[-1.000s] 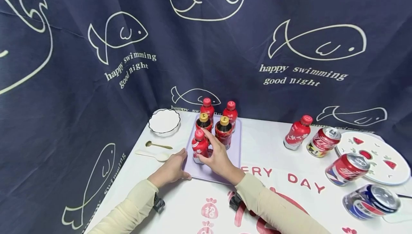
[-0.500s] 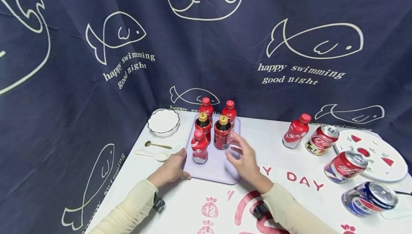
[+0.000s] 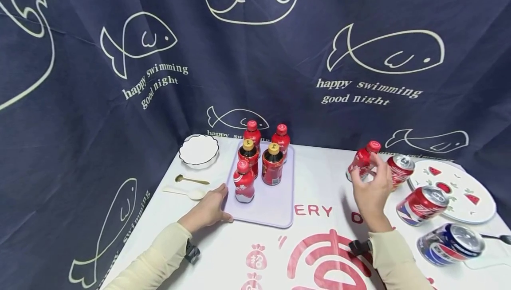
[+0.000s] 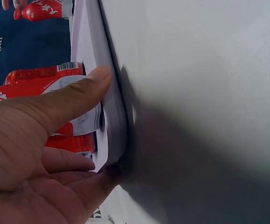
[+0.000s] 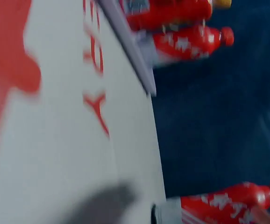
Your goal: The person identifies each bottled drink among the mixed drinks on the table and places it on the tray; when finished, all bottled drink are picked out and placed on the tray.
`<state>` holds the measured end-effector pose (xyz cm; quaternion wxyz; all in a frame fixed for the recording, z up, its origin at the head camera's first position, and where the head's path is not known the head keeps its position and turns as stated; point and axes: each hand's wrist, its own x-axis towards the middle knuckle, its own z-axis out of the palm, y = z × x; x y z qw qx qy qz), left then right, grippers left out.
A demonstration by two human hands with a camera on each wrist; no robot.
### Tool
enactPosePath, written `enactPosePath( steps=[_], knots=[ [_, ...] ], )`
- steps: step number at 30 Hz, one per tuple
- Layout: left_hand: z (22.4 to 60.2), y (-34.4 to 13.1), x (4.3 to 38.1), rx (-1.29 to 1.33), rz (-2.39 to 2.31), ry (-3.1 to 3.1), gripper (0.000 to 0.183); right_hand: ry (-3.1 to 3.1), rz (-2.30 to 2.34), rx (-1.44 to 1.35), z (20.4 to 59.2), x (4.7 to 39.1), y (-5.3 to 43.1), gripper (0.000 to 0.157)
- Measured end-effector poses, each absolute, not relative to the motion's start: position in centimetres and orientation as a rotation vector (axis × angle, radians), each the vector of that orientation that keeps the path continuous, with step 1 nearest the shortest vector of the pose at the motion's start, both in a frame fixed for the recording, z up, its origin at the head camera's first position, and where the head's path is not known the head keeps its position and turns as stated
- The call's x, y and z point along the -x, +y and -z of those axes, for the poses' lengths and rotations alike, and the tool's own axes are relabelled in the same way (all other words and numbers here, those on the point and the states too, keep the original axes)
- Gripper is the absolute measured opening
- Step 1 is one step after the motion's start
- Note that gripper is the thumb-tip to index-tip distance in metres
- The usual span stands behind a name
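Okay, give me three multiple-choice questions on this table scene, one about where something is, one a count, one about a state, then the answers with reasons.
1. Where is the white bowl?
A. left of the tray
B. on the plate
C. beside the cans

2. How many bottles stand on the tray?
A. three
B. five
C. seven

3. What is the left hand doing?
A. lifting a spoon
B. gripping a can
C. holding the tray's edge

Answers:
1. A: the bowl sits at the table's far left corner, apart from the tray.
2. B: three red-capped and two gold-capped bottles stand on the tray, while a sixth bottle stands off it by the right hand.
3. C: the left wrist view shows the thumb on top of the tray's rim and a finger under it.
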<state>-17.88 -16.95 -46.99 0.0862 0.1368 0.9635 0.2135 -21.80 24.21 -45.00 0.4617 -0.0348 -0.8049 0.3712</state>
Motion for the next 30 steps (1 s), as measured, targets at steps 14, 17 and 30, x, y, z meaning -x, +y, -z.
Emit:
enactPosePath(
  steps=[14,17,30],
  knots=[
    [46.9,-16.9,17.9,-0.426,-0.622,2.884,0.095,-2.071,-0.955,0.462,47.0,25.4,25.0,0.087],
    [47.1,-16.8,17.9,-0.439,-0.611,2.893,0.095,-2.041,-0.97,0.451,47.2,25.9,25.1,0.086],
    [47.0,-17.0,18.0,-0.433,-0.599,2.912,0.096,-2.038,-1.012,0.514,46.8,26.2,25.7,0.076]
  ],
)
